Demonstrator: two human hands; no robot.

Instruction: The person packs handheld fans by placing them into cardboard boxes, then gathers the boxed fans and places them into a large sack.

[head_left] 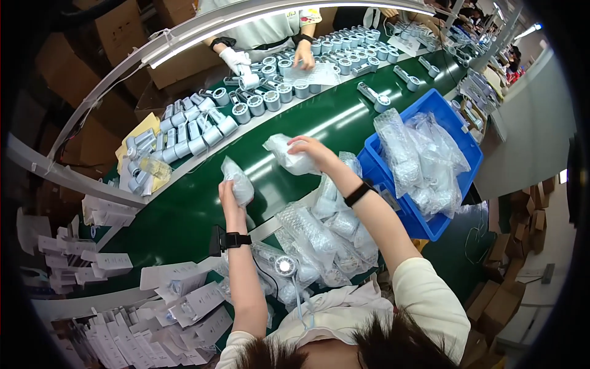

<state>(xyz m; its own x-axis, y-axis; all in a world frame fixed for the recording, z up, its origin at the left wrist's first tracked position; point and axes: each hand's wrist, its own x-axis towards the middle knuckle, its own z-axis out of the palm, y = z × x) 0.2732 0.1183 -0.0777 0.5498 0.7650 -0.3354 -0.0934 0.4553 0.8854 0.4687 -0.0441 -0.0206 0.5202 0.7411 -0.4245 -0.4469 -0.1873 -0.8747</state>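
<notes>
My left hand (pixel 228 195) is closed round the side of a small wrapped package (pixel 239 182) in whitish, see-through wrap, held over the green work surface (pixel 203 230). To its right and a little farther off, my right hand (pixel 309 150) grips a second wrapped package (pixel 289 161) from above, its fingers bent over the wrap. What lies inside either package cannot be made out. Between my forearms lies a heap of bubble-wrap bags (pixel 307 230) with pale items in them. A black band circles each of my wrists.
A blue crate (pixel 435 230) full of bubble-wrap bags stands at the right. Grey-blue devices with round heads (pixel 255 104) line the far side, where a co-worker's gloved hand (pixel 235 59) and bare hand (pixel 303 55) are. White boxes (pixel 200 304) fill the lower left. A lamp bar (pixel 246 21) arches overhead.
</notes>
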